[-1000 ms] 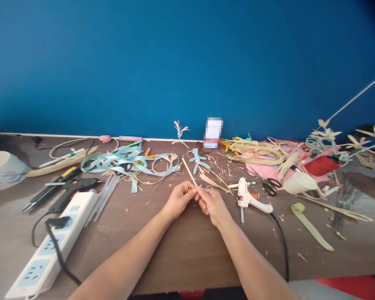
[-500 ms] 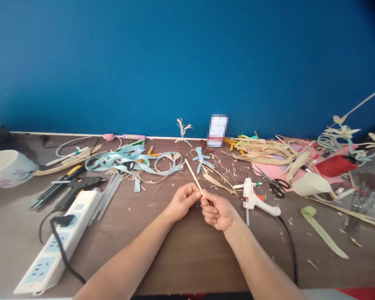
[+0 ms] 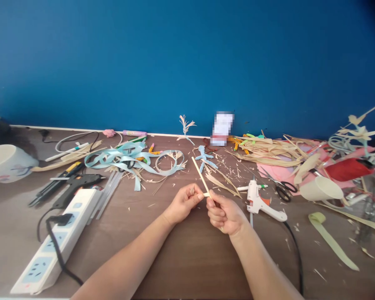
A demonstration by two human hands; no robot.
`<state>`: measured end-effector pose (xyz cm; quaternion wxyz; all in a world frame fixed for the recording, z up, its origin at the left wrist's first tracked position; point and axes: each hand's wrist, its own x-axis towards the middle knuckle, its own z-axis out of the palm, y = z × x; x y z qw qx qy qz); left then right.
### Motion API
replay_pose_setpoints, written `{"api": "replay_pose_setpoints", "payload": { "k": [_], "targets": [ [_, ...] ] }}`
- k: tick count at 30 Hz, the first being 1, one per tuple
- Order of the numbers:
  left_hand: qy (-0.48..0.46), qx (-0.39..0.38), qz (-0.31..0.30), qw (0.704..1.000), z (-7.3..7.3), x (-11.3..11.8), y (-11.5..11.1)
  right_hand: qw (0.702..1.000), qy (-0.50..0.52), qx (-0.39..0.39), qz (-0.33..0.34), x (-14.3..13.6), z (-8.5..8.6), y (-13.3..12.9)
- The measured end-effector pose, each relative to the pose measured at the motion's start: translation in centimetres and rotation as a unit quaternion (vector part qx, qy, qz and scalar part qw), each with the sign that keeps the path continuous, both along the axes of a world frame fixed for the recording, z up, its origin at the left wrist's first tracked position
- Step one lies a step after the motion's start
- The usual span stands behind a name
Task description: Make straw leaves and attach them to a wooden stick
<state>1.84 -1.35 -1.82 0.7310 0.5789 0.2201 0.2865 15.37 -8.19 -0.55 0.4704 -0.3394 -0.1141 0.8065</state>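
Right hand (image 3: 225, 213) grips a pale stick (image 3: 200, 174); the white card (image 3: 222, 127) is blurred.

Both the left hand (image 3: 185, 203) and the right hand (image 3: 226, 214) were bare, with rounded knuckles and slim fingers. The left wrist (image 3: 168, 219) and right wrist (image 3: 240, 234) were bare as well, each narrower than the arm behind it. The left forearm (image 3: 133, 258) and right forearm (image 3: 265, 264) were uncovered as far as the picture showed them, smooth in outline and broadening toward the bottom edge. Finer details of the fingernails were too small to tell.
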Motion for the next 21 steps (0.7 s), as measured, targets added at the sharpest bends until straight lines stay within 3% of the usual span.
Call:
{"api": "replay_pose_setpoints", "payload": {
  "k": [7, 10, 12, 14, 16, 21],
  "targets": [
    [-0.02, -0.046, 0.008, 0.999, -0.1, 0.1, 0.0, 0.999, 0.02, 0.02, -0.021, 1.2, 0.4, -0.2],
    [-0.059, -0.098, 0.048, 0.992, -0.2, 0.2, 0.5, 0.992, 0.011, 0.053, -0.113, 2.5, 0.9, -0.2],
    [-0.086, -0.129, 0.074, 0.985, -0.1, 0.2, 0.8, 0.976, -0.056, 0.071, -0.198, 2.4, 1.0, -0.1],
    [-0.1, -0.147, 0.073, 0.981, -0.1, 0.2, 0.9, 0.955, -0.175, 0.083, -0.223, 1.3, 0.7, 0.1],
    [-0.104, -0.15, 0.067, 0.981, 0.0, 0.3, 0.8, 0.93, -0.278, 0.111, -0.211, -0.3, 0.1, 0.4],
    [-0.08, -0.127, 0.038, 0.988, 0.0, 0.3, 0.4, 0.874, -0.425, 0.171, -0.161, -2.3, -1.1, 0.6]
  ]
}}
